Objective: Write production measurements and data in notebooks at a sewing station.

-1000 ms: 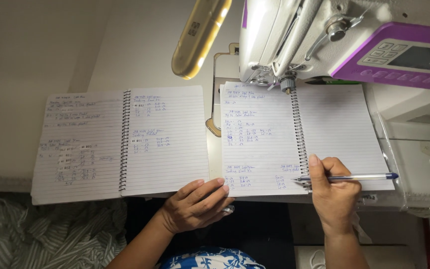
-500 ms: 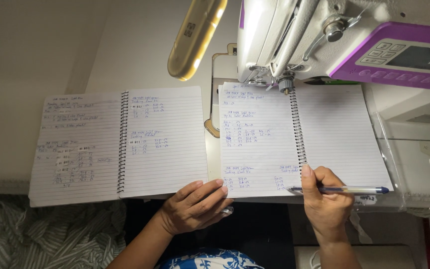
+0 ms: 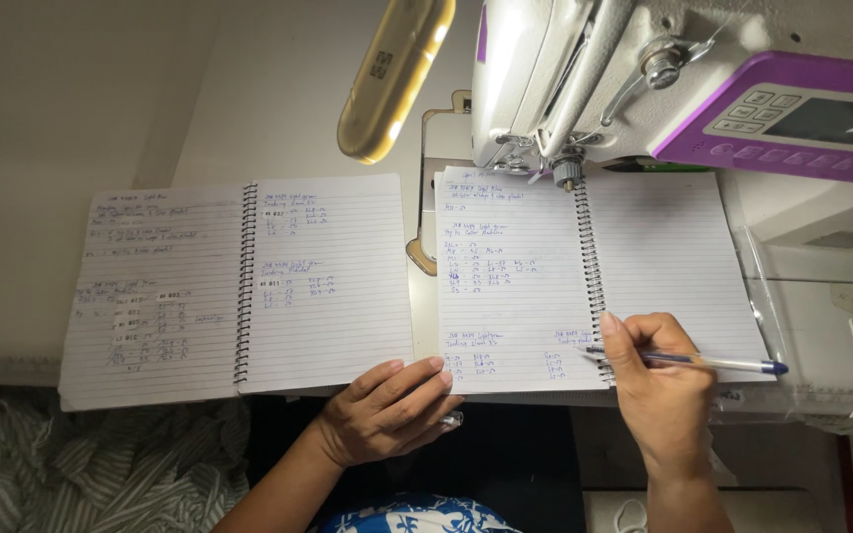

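Head view, looking down on the work table. Your right hand (image 3: 665, 395) is curled around a blue-capped pen (image 3: 688, 360), pinching its barrel between thumb and fingers; the pen lies nearly level, tip pointing left and touching the lower right corner of the written page, cap pointing right. That page belongs to the right-hand spiral notebook (image 3: 594, 281), which lies open and flat with its far edge tucked under the needle area of the sewing machine (image 3: 644, 79). Its left page carries blue handwriting in short columns; its right page is ruled and unwritten.

Your left hand (image 3: 387, 410) rests palm down at the near edge of the table, fingers loosely spread and pointing right, the fingertips touching the near left corner of the same notebook. It holds nothing.

A second spiral notebook (image 3: 239, 286) lies open to the left, just beside the first, both pages bearing handwriting. A yellowish lamp head (image 3: 394, 74) hangs over the gap between the two notebooks, at the far side. The sewing machine is white with a purple control panel (image 3: 792, 123) at far right. Striped fabric (image 3: 91, 469) lies at near left, below the table edge (image 3: 2, 370).
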